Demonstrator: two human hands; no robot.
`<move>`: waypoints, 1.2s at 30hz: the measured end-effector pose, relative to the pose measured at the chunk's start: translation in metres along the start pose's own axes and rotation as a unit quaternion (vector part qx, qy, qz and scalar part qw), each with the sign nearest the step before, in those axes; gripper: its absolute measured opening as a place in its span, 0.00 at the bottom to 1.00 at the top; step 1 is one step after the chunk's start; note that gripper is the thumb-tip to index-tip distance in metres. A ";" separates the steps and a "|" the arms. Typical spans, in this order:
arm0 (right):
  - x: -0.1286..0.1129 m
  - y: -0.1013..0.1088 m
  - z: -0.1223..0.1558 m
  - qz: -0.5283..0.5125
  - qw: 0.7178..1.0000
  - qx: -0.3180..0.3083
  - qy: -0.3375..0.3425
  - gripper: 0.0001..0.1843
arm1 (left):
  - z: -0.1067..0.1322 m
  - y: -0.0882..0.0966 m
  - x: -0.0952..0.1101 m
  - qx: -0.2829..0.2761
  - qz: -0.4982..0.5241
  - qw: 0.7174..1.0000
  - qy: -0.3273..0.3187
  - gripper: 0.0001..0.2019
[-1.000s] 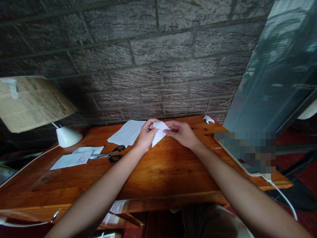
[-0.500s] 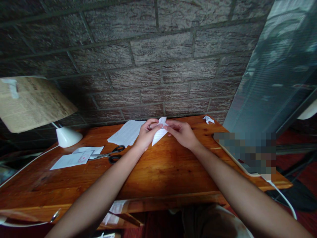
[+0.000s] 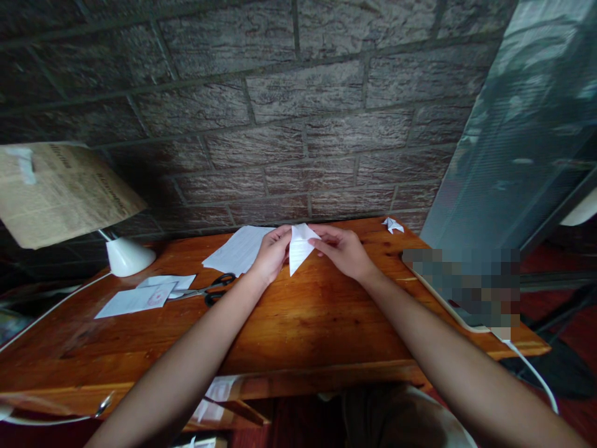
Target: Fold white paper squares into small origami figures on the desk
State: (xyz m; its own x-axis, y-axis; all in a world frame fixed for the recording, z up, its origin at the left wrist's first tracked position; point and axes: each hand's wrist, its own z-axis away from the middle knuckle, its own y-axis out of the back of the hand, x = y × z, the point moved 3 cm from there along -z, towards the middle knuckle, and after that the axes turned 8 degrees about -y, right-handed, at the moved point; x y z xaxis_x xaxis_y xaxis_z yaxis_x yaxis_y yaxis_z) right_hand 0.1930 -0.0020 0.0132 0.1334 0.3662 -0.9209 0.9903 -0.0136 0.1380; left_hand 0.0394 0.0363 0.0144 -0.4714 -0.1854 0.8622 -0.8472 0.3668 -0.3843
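Note:
Between my hands, above the far part of the wooden table, is a folded piece of white lined paper with a point hanging downward. My left hand grips its left edge, the fingers partly hidden behind it. On the other side, my right hand pinches the right corner between thumb and fingers. Behind my left hand lies a stack of white paper sheets. A small folded paper figure rests at the far right of the table.
Scissors with black handles lie left of my forearm, partly over cut paper pieces. A lamp with a newsprint shade stands at the left. A pixelated flat device with a white cable sits at the right. Behind the table rises a brick wall.
The folded paper has turned and opened out, showing a broader face toward me. My left thumb has moved off its front to the left edge. My right hand stays nearly in place.

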 end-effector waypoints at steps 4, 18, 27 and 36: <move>0.001 0.000 0.000 0.025 1.000 -0.001 0.006 0.22 | -0.001 0.004 -0.005 -0.017 0.014 0.997 0.068 0.14; 0.003 0.003 -0.002 0.097 0.994 -0.009 0.041 0.21 | 0.000 0.003 -0.005 -0.042 0.091 0.974 0.205 0.14; -0.005 0.004 0.001 0.141 0.988 0.019 0.059 0.20 | 0.000 0.005 -0.004 -0.061 0.065 0.978 0.188 0.14; -0.016 0.001 0.006 0.212 0.973 0.027 0.093 0.17 | -0.002 0.006 0.001 -0.046 0.070 0.976 0.201 0.12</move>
State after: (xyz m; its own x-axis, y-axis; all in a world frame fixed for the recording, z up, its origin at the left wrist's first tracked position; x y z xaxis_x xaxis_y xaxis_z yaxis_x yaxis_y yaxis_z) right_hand 0.1923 -0.0138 0.0258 0.5258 0.4785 -0.7033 0.8491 -0.2466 0.4670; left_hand 0.0348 0.0403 0.0134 -0.4315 0.2384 0.8701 -0.7473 0.4458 -0.4927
